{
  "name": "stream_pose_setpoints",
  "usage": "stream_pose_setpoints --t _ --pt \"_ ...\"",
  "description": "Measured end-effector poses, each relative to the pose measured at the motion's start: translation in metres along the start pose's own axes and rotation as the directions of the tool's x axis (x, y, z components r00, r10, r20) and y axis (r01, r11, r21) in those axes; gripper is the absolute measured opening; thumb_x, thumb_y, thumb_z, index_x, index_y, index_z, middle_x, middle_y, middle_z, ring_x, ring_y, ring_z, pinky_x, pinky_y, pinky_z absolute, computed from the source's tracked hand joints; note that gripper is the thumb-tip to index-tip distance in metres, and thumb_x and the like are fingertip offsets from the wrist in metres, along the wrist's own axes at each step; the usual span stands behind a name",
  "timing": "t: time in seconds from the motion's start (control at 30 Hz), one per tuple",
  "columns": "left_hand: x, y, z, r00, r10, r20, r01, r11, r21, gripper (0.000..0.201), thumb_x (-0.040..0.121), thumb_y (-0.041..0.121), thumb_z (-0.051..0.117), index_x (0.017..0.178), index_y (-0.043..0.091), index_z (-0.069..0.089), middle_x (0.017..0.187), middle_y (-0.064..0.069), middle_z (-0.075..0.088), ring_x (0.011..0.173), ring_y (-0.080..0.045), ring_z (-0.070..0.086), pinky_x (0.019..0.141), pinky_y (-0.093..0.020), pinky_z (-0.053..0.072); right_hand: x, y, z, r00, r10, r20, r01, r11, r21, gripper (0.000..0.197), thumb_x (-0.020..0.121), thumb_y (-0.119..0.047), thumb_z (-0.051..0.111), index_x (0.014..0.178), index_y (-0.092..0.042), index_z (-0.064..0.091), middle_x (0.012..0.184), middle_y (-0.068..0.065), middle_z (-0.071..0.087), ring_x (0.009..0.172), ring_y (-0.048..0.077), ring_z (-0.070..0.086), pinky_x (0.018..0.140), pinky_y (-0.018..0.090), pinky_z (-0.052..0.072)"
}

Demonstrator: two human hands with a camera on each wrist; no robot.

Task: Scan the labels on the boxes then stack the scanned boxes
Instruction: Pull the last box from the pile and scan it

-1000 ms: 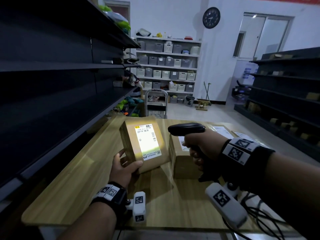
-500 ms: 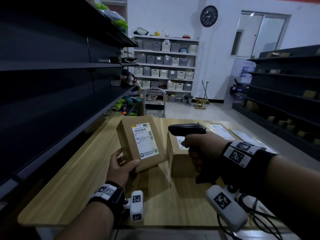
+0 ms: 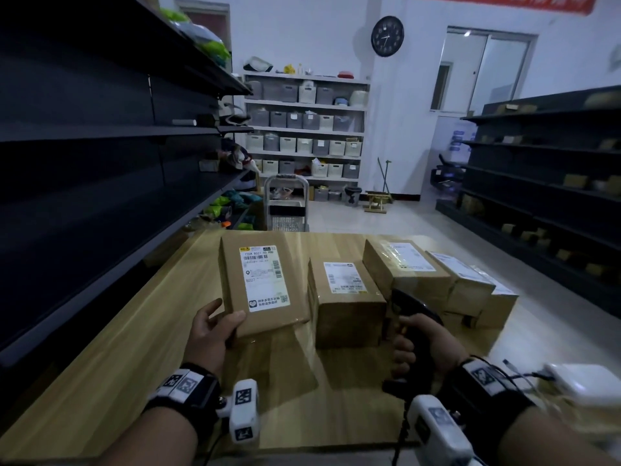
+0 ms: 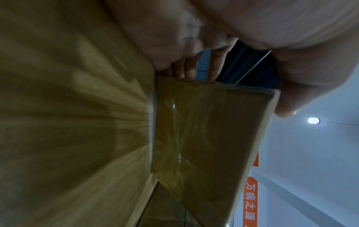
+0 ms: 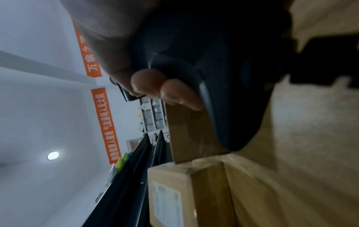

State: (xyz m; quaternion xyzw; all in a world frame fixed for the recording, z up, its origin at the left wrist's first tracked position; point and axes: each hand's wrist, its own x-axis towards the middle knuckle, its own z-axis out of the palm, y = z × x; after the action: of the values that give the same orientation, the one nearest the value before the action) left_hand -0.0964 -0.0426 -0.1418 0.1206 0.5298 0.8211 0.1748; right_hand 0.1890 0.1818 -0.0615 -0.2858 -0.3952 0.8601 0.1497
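Observation:
My left hand (image 3: 215, 326) grips the near left corner of a flat cardboard box (image 3: 260, 284), thumb on its labelled top; the box is tilted up, its far edge raised off the wooden table (image 3: 111, 358). The left wrist view shows the box's taped underside (image 4: 204, 130) with my fingers behind it. My right hand (image 3: 423, 341) holds a black barcode scanner (image 3: 411, 314) by its handle, low and right of a second labelled box (image 3: 346, 301) on the table. Two more labelled boxes (image 3: 405, 267) (image 3: 462, 280) stand behind to the right. The scanner body (image 5: 223, 76) fills the right wrist view.
Dark metal shelving (image 3: 100, 163) runs along the table's left side. A white device with cables (image 3: 581, 383) lies at the table's right near corner. A trolley (image 3: 285, 203) stands beyond the far edge; more shelving (image 3: 544, 183) lines the right wall.
The scanner's light on the label has gone out. My right hand has dropped and pulled back with the scanner. The left hand has tipped the box flatter.

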Motion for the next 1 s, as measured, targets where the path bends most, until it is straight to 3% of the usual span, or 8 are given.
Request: stream_pose_setpoints --t 0.1,0.17,0.37,0.47,0.6,0.77,0.9,1.0 --pt "0.002 -0.001 -0.001 0.999 -0.029 -0.015 0.029 0.999 -0.021 0.101 0.051 0.047 0.097 0.144 0.029 0.062 0.134 -0.017 0.076 0.115 -0.04 0.078 0.103 -0.066 0.061 0.01 0.01 -0.025 0.999 0.007 0.05 -0.009 0.999 0.044 0.061 0.032 -0.018 0.104 0.061 -0.008 0.052 0.053 0.004 0.035 0.039 0.021 0.039 0.044 0.031 0.041" --pt "0.003 -0.001 -0.001 0.999 -0.037 -0.02 0.037 0.999 -0.021 0.1 0.052 0.048 0.1 0.143 0.029 0.063 0.133 -0.018 0.077 0.116 -0.04 0.078 0.104 -0.066 0.06 0.015 0.015 -0.035 0.997 -0.006 0.08 -0.001 0.996 0.086 0.066 0.029 -0.019 0.105 0.061 -0.008 0.048 0.053 0.004 0.035 0.039 0.02 0.039 0.042 0.033 0.04" --pt "0.003 0.001 0.0 0.999 -0.021 -0.032 0.02 0.999 -0.028 0.06 0.085 0.032 0.088 0.138 0.014 0.068 0.123 -0.022 0.08 0.118 -0.046 0.076 0.099 -0.058 0.061 0.021 0.026 -0.047 0.985 -0.107 0.138 0.066 0.96 0.273 0.068 0.038 -0.022 0.106 0.069 -0.01 0.046 0.054 0.004 0.032 0.04 0.02 0.038 0.042 0.035 0.04" --pt "0.0 0.005 0.001 1.0 -0.001 -0.012 0.001 1.0 -0.022 0.069 0.08 0.048 0.092 0.131 0.005 0.071 0.122 -0.021 0.078 0.11 -0.038 0.076 0.092 -0.042 0.065 0.024 0.029 -0.046 0.987 -0.102 0.127 0.067 0.965 0.254 0.066 0.04 -0.029 0.105 0.062 -0.012 0.045 0.053 0.005 0.033 0.045 0.022 0.038 0.049 0.035 0.038" --pt "-0.008 0.009 0.004 0.988 -0.151 0.031 0.154 0.972 -0.177 0.096 0.063 0.053 0.098 0.142 0.005 0.072 0.139 -0.028 0.073 0.13 -0.048 0.07 0.117 -0.069 0.049 0.028 0.031 -0.049 0.992 -0.098 0.083 0.075 0.966 0.248 0.067 0.04 -0.033 0.104 0.061 -0.012 0.045 0.056 0.005 0.033 0.05 0.022 0.036 0.055 0.034 0.034" --pt "-0.017 0.032 0.024 0.963 -0.253 0.091 0.269 0.917 -0.294 0.047 0.105 0.045 0.061 0.119 0.008 0.086 0.126 -0.019 0.081 0.104 -0.034 0.084 0.077 -0.046 0.07 0.031 0.031 -0.044 0.991 -0.134 0.015 0.124 0.953 0.277 0.041 0.078 -0.036 0.077 0.064 -0.012 0.047 0.055 0.004 0.037 0.044 0.019 0.041 0.05 0.032 0.037" --pt "-0.028 0.051 0.053 0.952 -0.283 0.114 0.303 0.918 -0.255 0.054 0.102 0.05 0.062 0.135 0.009 0.076 0.129 -0.02 0.08 0.125 -0.039 0.073 0.101 -0.053 0.056 0.034 0.035 -0.048 0.993 -0.114 0.003 0.108 0.946 0.305 0.036 0.088 -0.038 0.069 0.069 -0.012 0.051 0.059 0.003 0.038 0.047 0.019 0.04 0.051 0.032 0.038" --pt "-0.029 0.068 0.084 0.949 -0.292 0.114 0.31 0.933 -0.184 0.049 0.1 0.047 0.067 0.122 0.004 0.075 0.102 -0.021 0.085 0.106 -0.039 0.076 0.086 -0.05 0.058 0.033 0.036 -0.049 0.995 -0.104 -0.011 0.103 0.948 0.303 0.038 0.089 -0.038 0.071 0.069 -0.012 0.053 0.059 0.004 0.039 0.047 0.02 0.041 0.052 0.032 0.039"
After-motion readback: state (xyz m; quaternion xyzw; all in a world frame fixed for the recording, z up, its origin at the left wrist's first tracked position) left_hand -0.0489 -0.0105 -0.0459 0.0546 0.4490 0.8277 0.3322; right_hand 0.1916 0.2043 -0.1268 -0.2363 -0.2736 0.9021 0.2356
